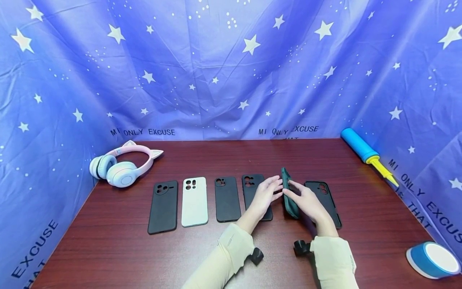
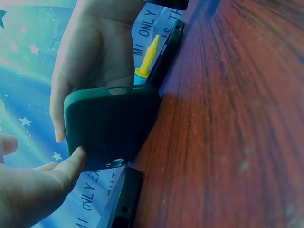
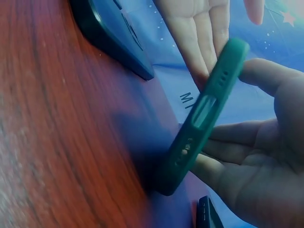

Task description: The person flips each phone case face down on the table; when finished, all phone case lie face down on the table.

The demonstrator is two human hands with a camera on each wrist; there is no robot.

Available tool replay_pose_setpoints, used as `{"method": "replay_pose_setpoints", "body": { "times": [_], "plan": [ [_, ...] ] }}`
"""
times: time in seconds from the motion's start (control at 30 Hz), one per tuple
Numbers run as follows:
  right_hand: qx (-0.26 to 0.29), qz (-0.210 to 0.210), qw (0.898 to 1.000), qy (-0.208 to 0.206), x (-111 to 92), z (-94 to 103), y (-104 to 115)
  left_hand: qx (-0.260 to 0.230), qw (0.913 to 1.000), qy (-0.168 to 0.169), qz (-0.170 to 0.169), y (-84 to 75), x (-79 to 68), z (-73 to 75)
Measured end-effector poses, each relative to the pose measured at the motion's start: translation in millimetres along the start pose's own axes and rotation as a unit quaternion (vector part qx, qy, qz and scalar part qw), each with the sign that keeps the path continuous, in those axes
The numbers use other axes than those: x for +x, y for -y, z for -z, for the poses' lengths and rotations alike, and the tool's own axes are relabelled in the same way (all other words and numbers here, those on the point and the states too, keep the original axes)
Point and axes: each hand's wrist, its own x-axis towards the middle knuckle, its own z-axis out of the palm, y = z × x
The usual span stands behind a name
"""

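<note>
A dark green phone case [image 1: 290, 202] stands tilted on its long side on the table, its bottom edge [image 3: 202, 116] with the port cutout facing the right wrist camera. My right hand [image 1: 306, 200] holds it from the right, thumb at the upper edge and fingers on the inner side. From the left, my left hand [image 1: 265, 194] touches the flat back with extended fingers; its thumb [image 2: 71, 164] shows against the case in the left wrist view. Below the left hand lies a black phone case [image 1: 249, 192], partly covered. Another black case [image 1: 330, 204] lies right of the right hand, inner side up.
Leftward in a row lie a black case [image 1: 227, 202], a white case [image 1: 195, 204] and a black case [image 1: 163, 210]. Cat-ear headphones [image 1: 124, 172] sit back left. A blue-yellow pump [image 1: 361, 146] and a blue-white round object [image 1: 431, 261] line the right side.
</note>
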Motion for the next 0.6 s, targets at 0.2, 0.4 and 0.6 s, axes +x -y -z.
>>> {"method": "replay_pose_setpoints", "body": {
  "times": [0.2, 0.4, 0.6],
  "plan": [
    [0.049, 0.001, 0.999, -0.003, 0.3, -0.6, 1.2, 0.012, 0.9998, 0.013, 0.008, 0.2, -0.7, -0.1],
    [0.153, 0.016, 0.988, 0.021, 0.7, -0.4, 0.2, 0.063, 0.9973, 0.032, 0.019, 2.7, -0.7, -0.5],
    [0.238, 0.026, 0.97, 0.046, -0.9, 1.4, -2.3, 0.109, 0.9927, 0.036, 0.034, 5.2, 0.0, -1.3]
  ]
}}
